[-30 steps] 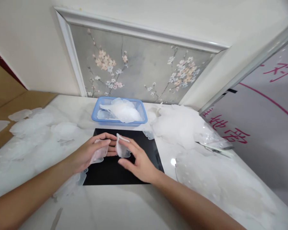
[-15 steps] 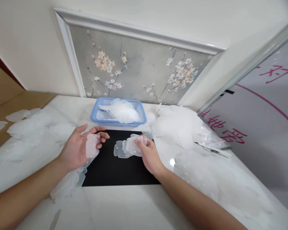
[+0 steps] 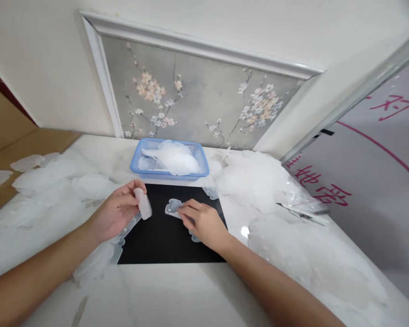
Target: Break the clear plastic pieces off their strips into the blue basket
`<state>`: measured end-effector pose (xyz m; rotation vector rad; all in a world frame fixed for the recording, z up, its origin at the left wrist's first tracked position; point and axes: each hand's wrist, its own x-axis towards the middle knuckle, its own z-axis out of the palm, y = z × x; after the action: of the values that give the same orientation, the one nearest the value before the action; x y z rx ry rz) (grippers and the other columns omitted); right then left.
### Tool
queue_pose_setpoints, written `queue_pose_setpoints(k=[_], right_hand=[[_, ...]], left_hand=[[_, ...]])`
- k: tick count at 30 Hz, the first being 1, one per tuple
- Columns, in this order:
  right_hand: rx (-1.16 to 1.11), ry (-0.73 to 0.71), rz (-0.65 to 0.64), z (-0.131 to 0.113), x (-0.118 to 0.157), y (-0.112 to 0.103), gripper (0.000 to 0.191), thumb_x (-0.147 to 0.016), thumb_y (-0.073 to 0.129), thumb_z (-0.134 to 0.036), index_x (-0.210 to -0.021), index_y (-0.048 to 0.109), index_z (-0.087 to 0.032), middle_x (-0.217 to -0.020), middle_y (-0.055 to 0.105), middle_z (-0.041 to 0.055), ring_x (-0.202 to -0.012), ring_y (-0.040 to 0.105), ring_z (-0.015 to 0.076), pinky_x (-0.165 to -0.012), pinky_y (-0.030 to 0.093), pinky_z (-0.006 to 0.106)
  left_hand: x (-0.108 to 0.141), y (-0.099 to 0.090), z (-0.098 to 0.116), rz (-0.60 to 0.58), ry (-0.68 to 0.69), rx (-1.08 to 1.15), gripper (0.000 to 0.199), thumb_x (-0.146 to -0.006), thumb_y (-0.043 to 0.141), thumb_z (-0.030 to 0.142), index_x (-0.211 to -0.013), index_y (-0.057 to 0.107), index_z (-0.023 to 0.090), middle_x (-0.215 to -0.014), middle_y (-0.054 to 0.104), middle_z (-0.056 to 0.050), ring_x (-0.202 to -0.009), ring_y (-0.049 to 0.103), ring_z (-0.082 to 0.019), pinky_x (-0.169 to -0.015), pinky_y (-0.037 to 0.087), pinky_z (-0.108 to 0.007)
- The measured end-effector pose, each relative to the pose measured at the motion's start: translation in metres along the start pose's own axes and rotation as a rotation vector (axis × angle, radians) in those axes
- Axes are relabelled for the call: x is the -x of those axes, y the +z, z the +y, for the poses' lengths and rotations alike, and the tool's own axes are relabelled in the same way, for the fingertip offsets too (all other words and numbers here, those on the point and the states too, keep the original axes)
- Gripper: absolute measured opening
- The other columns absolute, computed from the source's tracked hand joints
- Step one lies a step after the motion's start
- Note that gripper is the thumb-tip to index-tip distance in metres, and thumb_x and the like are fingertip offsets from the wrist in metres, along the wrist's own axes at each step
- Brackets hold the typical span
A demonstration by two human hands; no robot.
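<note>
Head view: left hand (image 3: pixel 114 212) pinches a thin, frosted-white plastic piece (image 3: pixel 144 204), upright, over the left part of a flat black rectangular mat (image 3: pixel 157 247). Right hand (image 3: pixel 207 227), near mat centre, grips a translucent, wavy-edged plastic piece (image 3: pixel 172 206) by fingertips. Blue rectangular plastic basket (image 3: pixel 170 174) stands beyond mat on white marbled table (image 3: pixel 177 290).

The right grip (image 3: pixel 204 222) hides the three-o'clock end of a clear piece (image 3: pixel 173 207); the board (image 3: pixel 381 200) beyond is cut off.
</note>
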<state>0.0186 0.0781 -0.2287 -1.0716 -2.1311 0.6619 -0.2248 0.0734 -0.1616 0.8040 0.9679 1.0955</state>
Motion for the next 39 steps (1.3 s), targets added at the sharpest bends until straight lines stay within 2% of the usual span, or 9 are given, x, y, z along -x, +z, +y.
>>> queue_pose_setpoints(k=[4, 7, 14, 22, 27, 33, 36, 38, 39], right_hand=[[-0.369, 0.24, 0.124, -0.002, -0.005, -0.005, 0.018, -0.089, 0.063, -0.033, -0.074, 0.067, -0.025, -0.068, 0.062, 0.0007, -0.061, 0.055, 0.0164, -0.059, 0.044, 0.03], [-0.733, 0.431, 0.086, -0.004, -0.006, -0.008, 0.029, -0.086, 0.066, -0.047, -0.072, 0.061, -0.022, -0.06, 0.057, -0.0022, -0.052, 0.046, 0.0117, -0.048, 0.035, 0.025], [-1.101, 0.537, -0.011, -0.002, -0.009, -0.008, 0.039, -0.077, 0.074, -0.054, -0.073, 0.053, -0.022, -0.041, 0.04, -0.012, -0.034, 0.027, 0.0055, -0.04, 0.019, 0.022], [-1.081, 0.592, 0.001, -0.002, -0.009, -0.011, 0.036, -0.073, 0.077, -0.049, -0.089, 0.066, -0.019, -0.045, 0.046, -0.01, -0.036, 0.03, 0.0061, -0.04, 0.017, 0.023], [-1.107, 0.591, 0.065, -0.003, -0.01, -0.011, 0.028, -0.073, 0.075, -0.045, -0.08, 0.064, -0.021, -0.053, 0.046, -0.0075, -0.044, 0.033, 0.0079, -0.045, 0.022, 0.023], [-0.801, 0.385, 0.06, -0.006, -0.005, -0.013, 0.05, -0.083, 0.066, -0.048, -0.055, 0.032, -0.023, -0.053, 0.027, -0.007, -0.05, 0.023, 0.0099, -0.048, 0.022, 0.026], [-0.444, 0.23, 0.133, -0.008, 0.001, -0.009, 0.031, -0.082, 0.07, -0.032, -0.066, 0.045, -0.024, -0.062, 0.042, -0.004, -0.056, 0.039, 0.0131, -0.054, 0.036, 0.027], [-0.288, 0.066, 0.159, -0.011, 0.004, -0.005, 0.008, -0.083, 0.068, -0.026, -0.086, 0.061, -0.025, -0.086, 0.059, 0.0024, -0.065, 0.05, 0.0155, -0.062, 0.047, 0.032], [-0.244, -0.004, 0.144, -0.013, 0.005, -0.003, 0.015, -0.084, 0.066, -0.025, -0.099, 0.065, -0.027, -0.103, 0.062, 0.0062, -0.069, 0.053, 0.0162, -0.065, 0.051, 0.034]], left_hand=[[-0.001, 0.002, -0.006, 0.052, -0.022, -0.096, 0.023, -0.072, 0.083, 0.025, -0.074, 0.061, 0.02, -0.071, 0.059, 0.001, -0.067, 0.054, -0.014, -0.061, 0.047, -0.024], [-0.002, 0.001, -0.01, 0.081, -0.005, -0.103, 0.029, -0.071, 0.086, 0.031, -0.077, 0.06, 0.02, -0.076, 0.061, 0.001, -0.07, 0.057, -0.013, -0.063, 0.05, -0.023], [-0.003, 0.0, -0.012, 0.054, -0.029, -0.042, 0.021, -0.078, 0.08, 0.027, -0.086, 0.061, 0.021, -0.086, 0.067, -0.001, -0.08, 0.065, -0.016, -0.073, 0.059, -0.029], [0.0, 0.006, -0.008, 0.012, -0.06, 0.024, 0.014, -0.08, 0.075, 0.021, -0.09, 0.064, 0.021, -0.09, 0.071, -0.004, -0.082, 0.069, -0.019, -0.073, 0.061, -0.03], [-0.002, 0.005, -0.008, 0.002, -0.073, 0.079, 0.014, -0.08, 0.073, 0.017, -0.092, 0.066, 0.021, -0.091, 0.072, -0.003, -0.084, 0.07, -0.019, -0.074, 0.06, -0.03], [0.003, 0.008, -0.008, -0.058, -0.117, 0.104, 0.014, -0.083, 0.072, 0.027, -0.094, 0.066, 0.022, -0.093, 0.071, -0.004, -0.09, 0.068, -0.021, -0.079, 0.06, -0.034], [0.007, 0.012, -0.008, -0.091, -0.131, 0.093, 0.017, -0.085, 0.072, 0.033, -0.097, 0.067, 0.022, -0.1, 0.072, -0.007, -0.096, 0.069, -0.024, -0.082, 0.06, -0.037], [0.009, 0.015, -0.009, -0.108, -0.142, 0.085, 0.019, -0.086, 0.07, 0.037, -0.098, 0.067, 0.022, -0.103, 0.073, -0.007, -0.097, 0.068, -0.024, -0.083, 0.059, -0.038], [0.01, 0.017, -0.009, -0.121, -0.145, 0.082, 0.021, -0.086, 0.07, 0.039, -0.099, 0.067, 0.023, -0.103, 0.073, -0.007, -0.097, 0.068, -0.024, -0.085, 0.059, -0.039]])
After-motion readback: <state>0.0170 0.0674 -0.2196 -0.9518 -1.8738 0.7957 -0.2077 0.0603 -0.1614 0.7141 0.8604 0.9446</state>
